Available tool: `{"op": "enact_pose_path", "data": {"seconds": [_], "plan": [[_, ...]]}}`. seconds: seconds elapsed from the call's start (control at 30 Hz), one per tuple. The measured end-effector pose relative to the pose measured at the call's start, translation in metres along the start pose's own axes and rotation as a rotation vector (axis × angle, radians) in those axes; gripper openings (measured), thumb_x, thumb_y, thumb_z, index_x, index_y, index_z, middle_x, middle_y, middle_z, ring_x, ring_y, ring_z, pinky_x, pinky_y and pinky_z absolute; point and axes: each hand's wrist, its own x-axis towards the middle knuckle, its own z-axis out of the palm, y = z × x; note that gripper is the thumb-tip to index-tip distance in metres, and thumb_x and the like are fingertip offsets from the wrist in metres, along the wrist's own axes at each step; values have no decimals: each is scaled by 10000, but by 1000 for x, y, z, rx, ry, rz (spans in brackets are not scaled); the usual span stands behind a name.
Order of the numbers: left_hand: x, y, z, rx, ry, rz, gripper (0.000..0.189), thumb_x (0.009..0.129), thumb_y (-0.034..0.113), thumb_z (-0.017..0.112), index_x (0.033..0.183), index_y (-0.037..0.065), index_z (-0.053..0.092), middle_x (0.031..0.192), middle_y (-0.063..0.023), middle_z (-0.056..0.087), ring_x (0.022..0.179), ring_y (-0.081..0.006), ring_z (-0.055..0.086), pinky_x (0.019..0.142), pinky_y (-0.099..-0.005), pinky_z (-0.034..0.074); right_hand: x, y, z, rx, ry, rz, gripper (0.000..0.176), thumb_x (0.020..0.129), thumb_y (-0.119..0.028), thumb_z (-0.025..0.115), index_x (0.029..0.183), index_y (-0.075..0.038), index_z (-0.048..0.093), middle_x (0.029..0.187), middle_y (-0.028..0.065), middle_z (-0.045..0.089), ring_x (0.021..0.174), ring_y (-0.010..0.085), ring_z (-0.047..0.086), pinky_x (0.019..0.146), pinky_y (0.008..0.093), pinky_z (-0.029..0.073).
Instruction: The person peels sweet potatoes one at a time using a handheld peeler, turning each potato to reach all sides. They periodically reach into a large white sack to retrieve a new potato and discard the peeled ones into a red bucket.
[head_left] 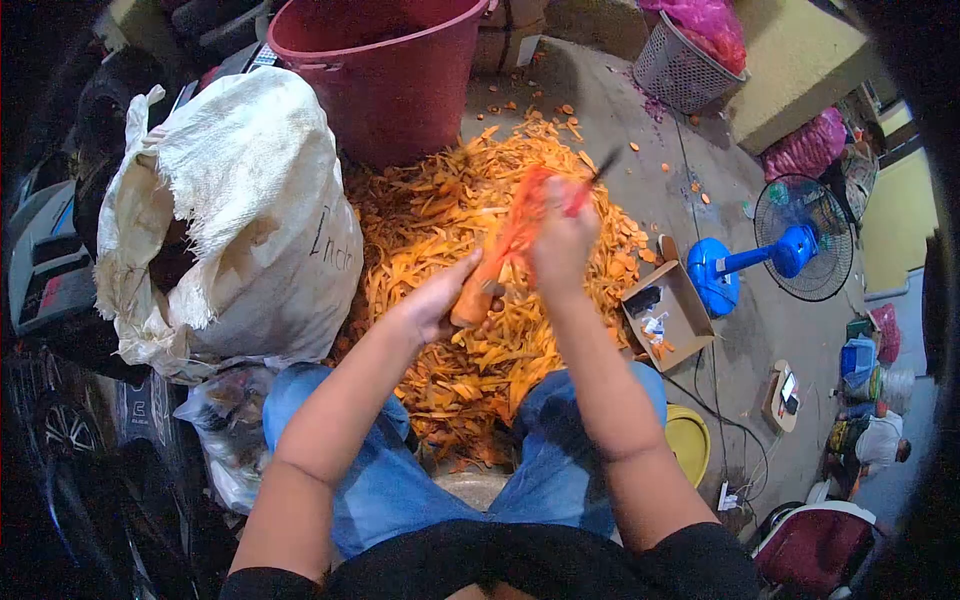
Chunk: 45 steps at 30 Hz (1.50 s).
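Observation:
My left hand [440, 300] is closed around the thick end of a carrot [472, 303], low over the heap of peelings. The carrot points up and away to the right; its far part is smeared by motion. Over that far part is my right hand [565, 245], closed on a peeler [578, 203] with red on it and a dark end sticking out past the fist. The peeler's blade is blurred and cannot be made out. Beneath both hands spreads a large pile of orange carrot peelings [425, 245], reaching between my knees.
A white woven sack [250, 200] stands open at left, beside a big red tub [390, 90]. To the right are a cardboard box [680, 300], a blue fan [715, 275], a yellow lid-like disc [688, 440] and cables. Farther back stands a grey basket [680, 70]. Another person [880, 440] sits far right.

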Motion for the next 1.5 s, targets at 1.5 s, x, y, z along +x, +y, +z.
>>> {"op": "enact_pose_path", "data": {"seconds": [1.5], "plan": [[-7, -8, 1, 251, -225, 58, 336, 848, 323, 295, 1027, 62, 409, 815, -76, 535, 658, -149, 531, 525, -270, 462, 19, 16, -7, -178, 132, -66, 244, 796, -209, 435, 654, -12, 444, 528, 96, 448, 464, 201, 412, 460, 340, 332]]}}
